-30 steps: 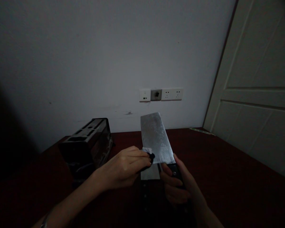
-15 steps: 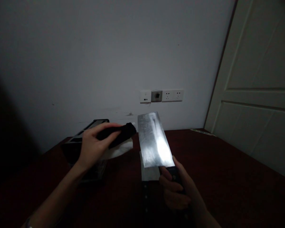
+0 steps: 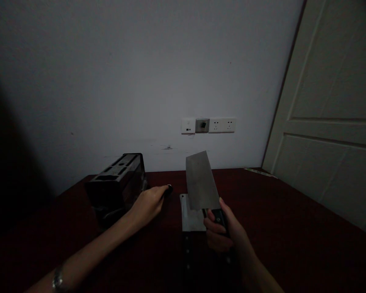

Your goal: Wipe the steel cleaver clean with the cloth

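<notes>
My right hand (image 3: 224, 232) is closed round the dark handle of a cleaver (image 3: 201, 181), whose broad steel blade points up and away from me. A second cleaver (image 3: 190, 217) lies flat on the table just below it, with its dark handle toward me. My left hand (image 3: 148, 203) rests low over the table between the knife block and the blades. Its fingers are pinched on a dark cloth (image 3: 168, 189), of which only a small end shows at the fingertips.
A black knife block (image 3: 116, 187) with slots lies on the dark red table (image 3: 293, 228) at the left. A row of wall sockets (image 3: 209, 125) sits above the table's back edge. A white door (image 3: 332, 122) stands at the right.
My left hand left the blade with the cloth, swung up and left, then dropped to the table beside the knife block. The held cleaver turned slightly and lost its glare.
</notes>
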Demonstrator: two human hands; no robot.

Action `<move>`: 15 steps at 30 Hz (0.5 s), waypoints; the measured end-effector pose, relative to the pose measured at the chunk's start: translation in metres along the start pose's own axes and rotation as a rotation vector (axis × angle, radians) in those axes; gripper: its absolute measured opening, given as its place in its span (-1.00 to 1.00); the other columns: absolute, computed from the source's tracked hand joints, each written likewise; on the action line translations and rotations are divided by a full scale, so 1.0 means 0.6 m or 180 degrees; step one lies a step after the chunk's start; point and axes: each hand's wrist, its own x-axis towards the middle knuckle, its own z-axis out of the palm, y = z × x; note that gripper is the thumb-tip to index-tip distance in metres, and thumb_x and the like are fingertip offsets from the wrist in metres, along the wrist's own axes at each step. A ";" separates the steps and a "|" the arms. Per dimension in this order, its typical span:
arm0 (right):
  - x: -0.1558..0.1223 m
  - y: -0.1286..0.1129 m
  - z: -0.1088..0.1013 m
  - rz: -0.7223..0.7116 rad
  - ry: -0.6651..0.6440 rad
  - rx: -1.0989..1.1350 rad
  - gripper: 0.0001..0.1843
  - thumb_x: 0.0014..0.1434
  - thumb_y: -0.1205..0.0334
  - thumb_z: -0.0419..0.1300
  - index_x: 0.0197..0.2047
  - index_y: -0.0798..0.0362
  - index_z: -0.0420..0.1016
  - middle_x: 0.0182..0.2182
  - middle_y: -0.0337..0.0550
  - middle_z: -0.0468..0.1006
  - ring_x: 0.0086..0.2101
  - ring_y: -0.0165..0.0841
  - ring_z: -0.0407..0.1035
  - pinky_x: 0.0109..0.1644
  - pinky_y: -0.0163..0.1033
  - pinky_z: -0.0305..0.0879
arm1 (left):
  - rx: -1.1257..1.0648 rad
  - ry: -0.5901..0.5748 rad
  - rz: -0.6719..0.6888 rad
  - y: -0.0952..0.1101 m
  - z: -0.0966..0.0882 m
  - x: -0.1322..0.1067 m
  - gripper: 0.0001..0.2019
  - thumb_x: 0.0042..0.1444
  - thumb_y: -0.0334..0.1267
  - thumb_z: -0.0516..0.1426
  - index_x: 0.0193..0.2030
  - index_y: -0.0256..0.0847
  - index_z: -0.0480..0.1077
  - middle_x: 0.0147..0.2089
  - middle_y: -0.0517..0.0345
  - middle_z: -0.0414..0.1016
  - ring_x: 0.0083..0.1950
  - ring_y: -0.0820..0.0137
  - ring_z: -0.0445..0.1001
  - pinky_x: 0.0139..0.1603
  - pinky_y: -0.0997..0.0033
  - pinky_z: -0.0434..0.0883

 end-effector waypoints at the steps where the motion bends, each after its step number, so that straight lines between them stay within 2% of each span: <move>1: 0.001 0.001 -0.001 -0.0024 0.0066 0.0000 -0.58 0.04 -0.11 0.10 -0.58 0.07 0.19 -0.82 -0.52 0.06 -0.86 -0.66 -0.27 -0.82 -0.51 -0.13 | -0.0101 -0.0141 0.0015 0.001 0.013 -0.014 -0.64 0.10 -0.46 -0.06 0.05 -0.28 0.26 -0.08 -0.04 0.47 -0.09 0.35 0.46 -0.10 0.31 0.40; 4: 0.003 0.007 -0.003 -0.0037 0.0320 -0.0111 -0.55 -0.01 -0.14 0.13 -0.60 0.07 0.19 -0.83 -0.51 0.08 -0.86 -0.66 -0.26 -0.83 -0.50 -0.15 | -0.0461 -0.0524 -0.0007 0.006 0.040 -0.056 -0.57 0.10 -0.48 -0.05 0.14 -0.23 0.16 0.02 0.00 0.40 0.01 0.37 0.39 0.02 0.33 0.35; 6: 0.004 0.010 -0.002 -0.0062 0.0545 -0.0234 -0.52 -0.02 -0.20 0.10 -0.61 0.07 0.19 -0.84 -0.50 0.07 -0.87 -0.65 -0.24 -0.83 -0.49 -0.17 | -0.0673 -0.0716 -0.0040 0.011 0.047 -0.081 -0.56 0.11 -0.45 -0.04 0.16 -0.18 0.14 0.09 0.02 0.34 0.08 0.37 0.33 0.09 0.30 0.29; 9: 0.005 0.016 0.003 -0.0051 0.0818 -0.0443 -0.48 -0.02 -0.26 0.04 -0.61 0.06 0.18 -0.85 -0.49 0.07 -0.87 -0.65 -0.23 -0.82 -0.48 -0.19 | -0.0916 -0.1104 -0.0235 0.022 0.042 -0.112 -0.55 0.18 -0.28 -0.05 0.22 -0.12 0.05 0.21 0.01 0.21 0.18 0.32 0.22 0.17 0.20 0.21; 11: 0.005 0.020 0.006 -0.0080 0.0948 -0.0555 -0.47 -0.04 -0.28 0.05 -0.61 0.06 0.17 -0.85 -0.50 0.06 -0.86 -0.65 -0.22 -0.82 -0.48 -0.20 | -0.0986 -0.1509 -0.0297 0.030 0.033 -0.127 -0.47 0.19 -0.16 -0.05 0.28 -0.12 -0.07 0.30 -0.02 0.02 0.28 0.23 0.04 0.22 0.10 0.11; 13: 0.005 0.024 0.007 -0.0171 0.1085 -0.0602 -0.47 -0.05 -0.27 0.06 -0.60 0.05 0.16 -0.85 -0.51 0.03 -0.87 -0.65 -0.22 -0.82 -0.48 -0.22 | -0.1002 -0.1830 -0.0250 0.035 0.025 -0.136 -0.41 0.19 -0.10 -0.07 0.31 -0.11 -0.20 0.35 -0.01 -0.20 0.33 0.17 -0.17 0.25 0.02 0.01; 15: 0.006 0.026 0.007 -0.0230 0.1199 -0.0607 -0.48 -0.04 -0.26 0.07 -0.60 0.06 0.15 -0.85 -0.52 0.03 -0.87 -0.66 -0.22 -0.82 -0.49 -0.25 | -0.0995 -0.1964 -0.0203 0.037 0.020 -0.140 -0.39 0.20 -0.09 -0.10 0.32 -0.10 -0.28 0.36 0.01 -0.31 0.33 0.16 -0.27 0.25 -0.01 -0.03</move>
